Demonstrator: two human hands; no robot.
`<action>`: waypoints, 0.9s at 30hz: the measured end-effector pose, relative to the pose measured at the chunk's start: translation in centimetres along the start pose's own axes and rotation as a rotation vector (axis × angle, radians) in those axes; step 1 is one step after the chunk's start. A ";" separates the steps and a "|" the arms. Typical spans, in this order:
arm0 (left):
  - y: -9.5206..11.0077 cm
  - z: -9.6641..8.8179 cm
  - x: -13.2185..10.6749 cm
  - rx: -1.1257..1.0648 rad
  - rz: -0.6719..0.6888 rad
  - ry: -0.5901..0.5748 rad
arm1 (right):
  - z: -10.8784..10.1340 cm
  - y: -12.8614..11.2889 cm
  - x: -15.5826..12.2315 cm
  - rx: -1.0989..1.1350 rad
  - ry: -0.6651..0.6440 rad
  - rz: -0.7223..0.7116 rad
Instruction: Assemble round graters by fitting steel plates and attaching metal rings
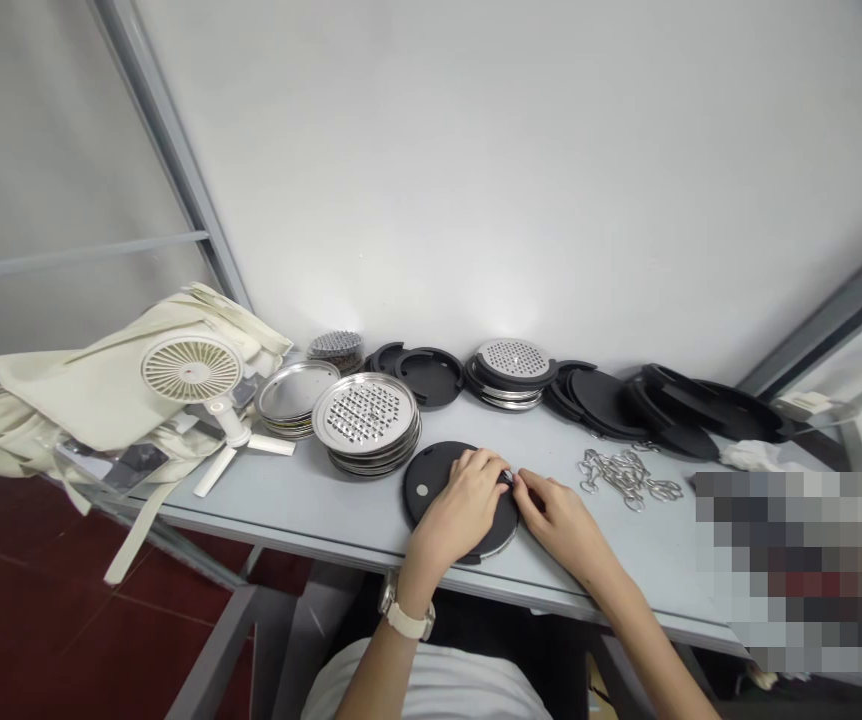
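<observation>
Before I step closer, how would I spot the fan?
Find the long table; a cream bag lies at its left end. In front of the bag stands the small white fan. Its round slatted grille and splayed legs set it apart from the stacked metal discs beside it.

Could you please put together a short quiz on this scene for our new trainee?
1. True or false: the left hand lies over a round black disc.
2. What lies on the pale grey table just to the right of the right hand?
A) A stack of round silver metal plates
B) A pile of small silver metal loops
C) A white-strapped wristwatch
3. Fill in the blank: the white round-headed fan with splayed legs stands in front of a cream-coloured ____.

Key:
1. True
2. B
3. bag
</observation>
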State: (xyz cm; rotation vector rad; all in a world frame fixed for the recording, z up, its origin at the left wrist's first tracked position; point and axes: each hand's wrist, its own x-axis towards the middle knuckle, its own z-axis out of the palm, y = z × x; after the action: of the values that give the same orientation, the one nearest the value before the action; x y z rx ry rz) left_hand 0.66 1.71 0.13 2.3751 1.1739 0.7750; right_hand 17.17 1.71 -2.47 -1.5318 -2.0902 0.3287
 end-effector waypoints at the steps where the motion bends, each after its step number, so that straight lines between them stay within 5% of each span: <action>1: 0.0 0.0 0.0 0.002 0.000 -0.001 | 0.0 0.0 0.0 0.002 -0.002 -0.001; 27: 0.3 -0.2 0.1 0.029 0.000 -0.033 | 0.1 0.0 0.0 0.022 -0.022 0.027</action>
State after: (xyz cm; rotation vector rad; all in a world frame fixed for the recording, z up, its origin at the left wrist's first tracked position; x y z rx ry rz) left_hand 0.77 1.67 0.53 2.4021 1.1790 0.7209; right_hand 17.18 1.70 -2.53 -1.5518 -2.0775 0.3794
